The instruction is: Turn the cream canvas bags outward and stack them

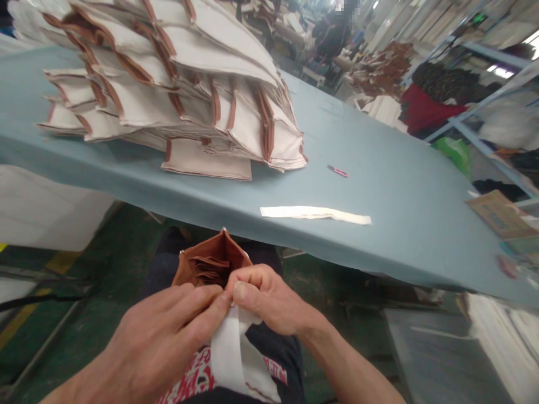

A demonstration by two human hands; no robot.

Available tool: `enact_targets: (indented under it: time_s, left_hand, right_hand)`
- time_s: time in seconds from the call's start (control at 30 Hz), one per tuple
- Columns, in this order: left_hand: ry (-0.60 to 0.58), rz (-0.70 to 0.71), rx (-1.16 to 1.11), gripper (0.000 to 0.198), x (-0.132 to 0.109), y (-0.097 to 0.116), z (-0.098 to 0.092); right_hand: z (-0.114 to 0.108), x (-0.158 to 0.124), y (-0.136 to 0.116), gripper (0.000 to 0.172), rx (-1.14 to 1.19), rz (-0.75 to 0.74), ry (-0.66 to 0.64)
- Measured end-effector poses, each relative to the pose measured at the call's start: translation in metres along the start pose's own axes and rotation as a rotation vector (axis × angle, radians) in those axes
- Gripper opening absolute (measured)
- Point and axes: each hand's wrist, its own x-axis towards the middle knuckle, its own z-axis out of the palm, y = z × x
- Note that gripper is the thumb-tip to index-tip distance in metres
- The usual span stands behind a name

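Observation:
Over my lap is a fabric bag [236, 353], off-white outside, with its brown lining [224, 247] showing at the open mouth. Folded brown cloth [210, 269] lies inside that mouth. My left hand [168, 325] pinches the near edge of the bag, fingers closed. Right against it, my right hand [269, 297] grips the same edge between thumb and curled fingers. The fingertips of both hands meet there and cover the spot they hold. A pale strip hangs down the bag's side below them.
A blue-green table [404, 196] spans the view ahead. On it are a large pile of off-white bags with brown edging [189, 106], a white fabric strip [315, 213] and pink-handled thread snips [338, 171]. Shelves with cloth [458, 118] and a cardboard box [501, 213] are at right.

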Motion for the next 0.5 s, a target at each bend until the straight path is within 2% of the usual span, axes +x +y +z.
enact_targets:
  time_s: [0.13,0.23,0.3,0.4,0.5]
  left_hand:
    - [0.119,-0.070,-0.043,0.045,0.002,0.003,0.008]
    - [0.125,-0.141,-0.101,0.037,0.005,0.008,0.004]
    - [0.118,-0.260,-0.119,0.034,0.009,0.012,-0.004]
    - [0.049,-0.413,-0.195,0.028,0.017,0.018,-0.018]
    - [-0.081,-0.447,-0.294,0.039,0.030,0.018,-0.029]
  right_hand:
    - [0.008,0.003,0.010,0.077,0.051,-0.015,0.105]
    - [0.007,0.000,0.003,0.073,0.049,-0.050,0.073]
    - [0.005,-0.006,-0.009,0.068,-0.009,-0.067,0.032]
    - [0.003,-0.016,-0.032,0.055,-0.242,-0.139,-0.010]
    - [0.002,-0.025,-0.050,0.036,-0.671,-0.334,-0.014]
